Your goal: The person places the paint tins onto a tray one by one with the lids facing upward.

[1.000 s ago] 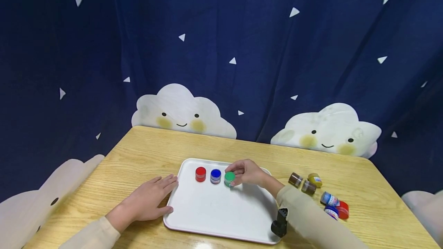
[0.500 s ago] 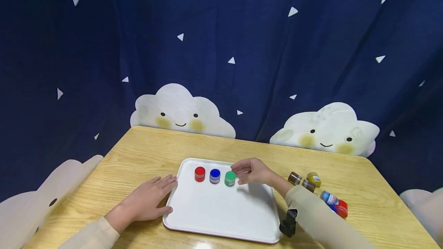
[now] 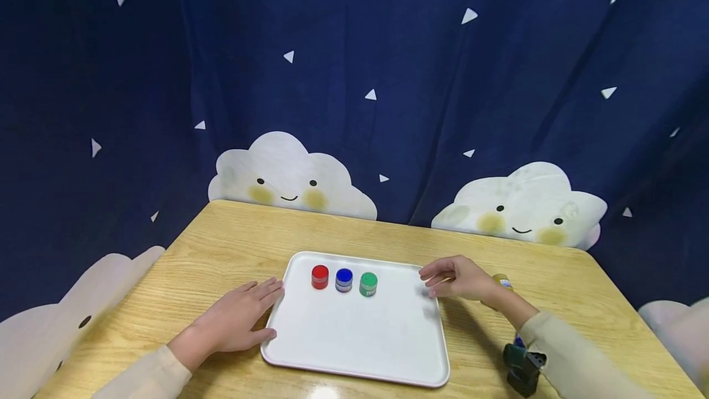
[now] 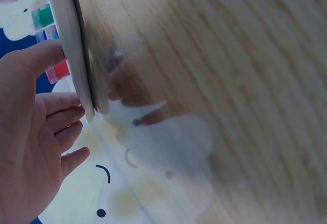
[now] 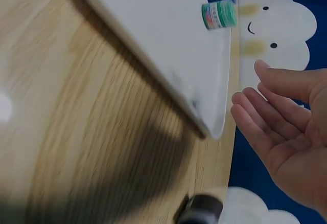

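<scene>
Leaving the green jar [image 3: 368, 284], my empty right hand [image 3: 458, 278] is hovering, my relaxed left hand [image 3: 238, 320] likely steadying the tray [image 3: 354, 343].

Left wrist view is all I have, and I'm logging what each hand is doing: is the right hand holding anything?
Observer: No. The right wrist view shows the right hand holding nothing, with the thumb apart from the fingers.
Operator: Thanks. Is any jar off the tray?
Observer: Yes. In the head view a mustard-yellow jar is on the table, to the right of the tray and partly hidden by the right forearm.
</scene>
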